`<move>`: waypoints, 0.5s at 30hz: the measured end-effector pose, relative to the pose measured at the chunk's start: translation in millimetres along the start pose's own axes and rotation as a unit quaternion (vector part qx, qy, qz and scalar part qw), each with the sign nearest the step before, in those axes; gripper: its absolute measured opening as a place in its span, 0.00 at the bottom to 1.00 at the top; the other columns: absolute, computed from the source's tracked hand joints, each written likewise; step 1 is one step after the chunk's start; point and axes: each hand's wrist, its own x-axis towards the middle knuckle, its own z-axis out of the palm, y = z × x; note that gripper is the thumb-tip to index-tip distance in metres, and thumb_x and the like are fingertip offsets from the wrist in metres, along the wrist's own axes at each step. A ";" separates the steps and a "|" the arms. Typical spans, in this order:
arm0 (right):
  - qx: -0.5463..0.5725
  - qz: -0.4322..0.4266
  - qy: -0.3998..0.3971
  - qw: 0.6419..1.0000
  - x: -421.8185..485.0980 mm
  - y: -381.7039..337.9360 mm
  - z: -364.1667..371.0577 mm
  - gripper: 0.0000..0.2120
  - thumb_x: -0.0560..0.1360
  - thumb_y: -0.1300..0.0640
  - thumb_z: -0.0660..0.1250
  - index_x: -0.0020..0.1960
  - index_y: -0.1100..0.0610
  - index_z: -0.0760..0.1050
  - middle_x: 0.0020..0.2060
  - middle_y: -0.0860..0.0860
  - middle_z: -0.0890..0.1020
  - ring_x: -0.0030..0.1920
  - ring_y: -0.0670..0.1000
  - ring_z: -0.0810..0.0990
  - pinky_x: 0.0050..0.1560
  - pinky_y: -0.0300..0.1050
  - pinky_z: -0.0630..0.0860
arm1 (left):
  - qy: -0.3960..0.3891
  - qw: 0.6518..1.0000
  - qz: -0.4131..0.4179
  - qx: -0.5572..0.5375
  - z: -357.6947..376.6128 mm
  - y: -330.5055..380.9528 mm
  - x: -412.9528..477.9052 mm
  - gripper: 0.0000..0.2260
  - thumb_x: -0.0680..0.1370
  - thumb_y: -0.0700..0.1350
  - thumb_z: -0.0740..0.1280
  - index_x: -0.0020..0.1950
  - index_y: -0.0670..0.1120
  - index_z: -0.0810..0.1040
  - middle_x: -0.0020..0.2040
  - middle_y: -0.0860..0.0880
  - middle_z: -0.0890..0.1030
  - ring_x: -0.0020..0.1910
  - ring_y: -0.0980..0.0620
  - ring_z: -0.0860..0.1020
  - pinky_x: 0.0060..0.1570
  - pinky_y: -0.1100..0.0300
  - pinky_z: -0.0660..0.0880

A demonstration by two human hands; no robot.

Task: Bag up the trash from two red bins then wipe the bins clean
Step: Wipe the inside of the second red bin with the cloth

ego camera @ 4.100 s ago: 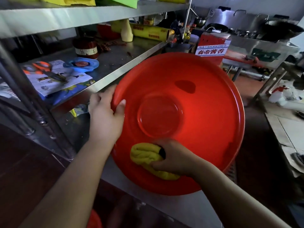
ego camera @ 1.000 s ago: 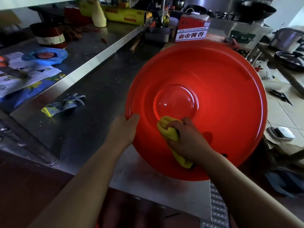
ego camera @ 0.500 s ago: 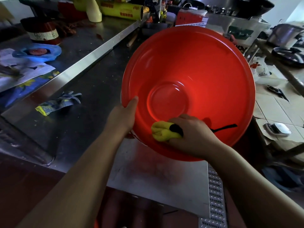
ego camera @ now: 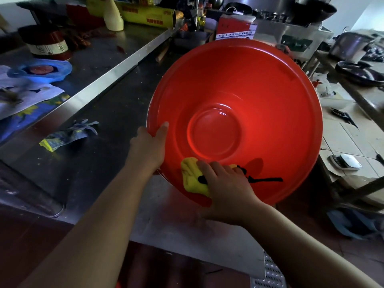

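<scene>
The yellow cloth (ego camera: 192, 177) has slid lower toward the near rim of the red bin (ego camera: 259, 90) tilted over the table (ego camera: 99, 163), the right hand (ego camera: 226, 190) gripping it and the left hand (ego camera: 148, 146) holding the rim, while the red box (ego camera: 234, 23) has a label too small to read.

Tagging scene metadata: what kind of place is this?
Probably a commercial kitchen: a long stainless steel counter, a big wok at the back, and a large cling film roll on the steel shelf.
</scene>
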 end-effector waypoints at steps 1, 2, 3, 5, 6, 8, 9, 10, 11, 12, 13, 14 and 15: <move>0.000 0.000 0.006 1.000 0.6 1.5 -1.9 0.50 0.62 0.37 0.71 0.75 0.49 0.50 0.64 0.50 0.69 0.61 0.57 0.71 0.60 0.54 0.67 | 0.002 1.000 0.003 0.000 -0.4 -0.5 0.8 0.31 0.75 0.66 0.57 0.70 0.46 0.64 0.63 0.42 0.72 0.54 0.44 0.76 0.48 0.52 0.71; 0.004 -0.001 0.014 1.000 1.1 3.7 -4.5 0.49 0.62 0.37 0.72 0.75 0.49 0.51 0.63 0.50 0.69 0.60 0.57 0.71 0.60 0.53 0.67 | 0.005 1.000 0.007 0.001 -0.2 -1.4 1.1 0.31 0.75 0.65 0.57 0.70 0.47 0.64 0.64 0.42 0.71 0.55 0.43 0.75 0.50 0.52 0.72; 0.008 -0.005 0.020 1.000 2.0 6.4 -6.5 0.49 0.62 0.38 0.72 0.75 0.49 0.53 0.63 0.50 0.70 0.60 0.57 0.72 0.59 0.53 0.67 | 0.011 1.000 0.013 0.005 0.4 -1.9 0.3 0.29 0.76 0.64 0.59 0.70 0.46 0.64 0.65 0.41 0.69 0.56 0.42 0.75 0.52 0.51 0.72; 0.015 -0.021 0.024 0.999 3.5 10.4 -10.5 0.47 0.61 0.39 0.73 0.75 0.48 0.57 0.62 0.50 0.72 0.58 0.58 0.74 0.58 0.52 0.67 | 0.043 0.998 0.032 0.041 2.2 -1.1 -3.7 0.26 0.77 0.59 0.61 0.69 0.44 0.65 0.67 0.41 0.64 0.61 0.41 0.70 0.54 0.54 0.67; 0.020 -0.028 0.020 0.999 4.1 11.8 -11.9 0.46 0.62 0.39 0.73 0.74 0.48 0.58 0.62 0.50 0.73 0.58 0.58 0.75 0.57 0.51 0.68 | 0.067 0.995 0.041 0.063 2.8 0.2 -6.4 0.24 0.78 0.57 0.61 0.68 0.43 0.67 0.67 0.41 0.63 0.63 0.41 0.66 0.53 0.55 0.64; 0.033 -0.032 0.000 0.999 5.7 13.8 -12.7 0.46 0.63 0.38 0.73 0.75 0.45 0.56 0.62 0.49 0.72 0.58 0.56 0.74 0.57 0.48 0.68 | 0.097 0.993 0.053 0.043 4.9 0.5 -7.6 0.20 0.78 0.53 0.62 0.65 0.41 0.70 0.64 0.42 0.66 0.63 0.42 0.67 0.52 0.55 0.65; 0.048 -0.030 -0.014 0.998 6.6 14.5 -12.6 0.45 0.64 0.37 0.73 0.75 0.44 0.55 0.62 0.48 0.72 0.59 0.55 0.74 0.56 0.47 0.69 | 0.101 0.994 0.051 0.004 6.6 -0.1 -7.4 0.18 0.78 0.51 0.62 0.63 0.42 0.70 0.60 0.43 0.71 0.60 0.43 0.71 0.51 0.54 0.68; 0.072 -0.027 -0.026 0.997 7.8 14.9 -12.3 0.44 0.65 0.36 0.72 0.75 0.42 0.55 0.62 0.48 0.72 0.59 0.54 0.74 0.55 0.46 0.71 | 0.103 0.993 0.046 -0.038 8.3 -0.9 -8.1 0.15 0.78 0.50 0.62 0.61 0.43 0.70 0.56 0.44 0.75 0.55 0.44 0.75 0.50 0.54 0.71; 0.098 -0.027 -0.038 0.994 9.2 14.9 -11.8 0.43 0.66 0.36 0.71 0.75 0.42 0.56 0.62 0.49 0.72 0.60 0.54 0.74 0.55 0.46 0.71 | 0.106 0.991 0.042 -0.067 10.0 -1.5 -9.4 0.13 0.78 0.49 0.61 0.59 0.44 0.70 0.52 0.46 0.77 0.51 0.45 0.77 0.48 0.53 0.73; 0.119 -0.029 -0.048 0.991 10.5 14.5 -10.9 0.41 0.68 0.37 0.70 0.75 0.42 0.56 0.62 0.49 0.72 0.60 0.54 0.74 0.56 0.46 0.72 | 0.107 0.990 0.043 -0.078 11.7 -1.7 -10.6 0.12 0.79 0.49 0.61 0.59 0.45 0.69 0.50 0.47 0.77 0.48 0.46 0.78 0.48 0.52 0.74; 0.134 -0.031 -0.055 0.989 11.7 14.2 -9.4 0.39 0.69 0.37 0.70 0.75 0.42 0.57 0.62 0.50 0.72 0.60 0.54 0.74 0.57 0.46 0.71 | 0.105 0.990 0.049 -0.081 13.3 -1.2 -11.7 0.11 0.79 0.49 0.61 0.58 0.45 0.69 0.50 0.47 0.77 0.48 0.46 0.78 0.49 0.50 0.75; 0.151 -0.029 -0.057 0.986 12.7 14.0 -7.9 0.38 0.70 0.38 0.69 0.75 0.43 0.58 0.62 0.50 0.72 0.60 0.54 0.74 0.58 0.47 0.71 | 0.102 0.990 0.057 -0.080 14.8 -0.1 -12.4 0.12 0.79 0.49 0.61 0.59 0.45 0.69 0.50 0.47 0.77 0.48 0.46 0.78 0.50 0.49 0.75; 0.170 -0.024 -0.057 0.983 13.8 14.2 -7.0 0.37 0.70 0.38 0.69 0.75 0.43 0.58 0.62 0.50 0.72 0.61 0.54 0.74 0.59 0.47 0.71 | 0.098 0.990 0.062 -0.079 15.5 1.7 -12.7 0.12 0.79 0.49 0.61 0.60 0.45 0.69 0.51 0.47 0.77 0.48 0.47 0.78 0.51 0.49 0.75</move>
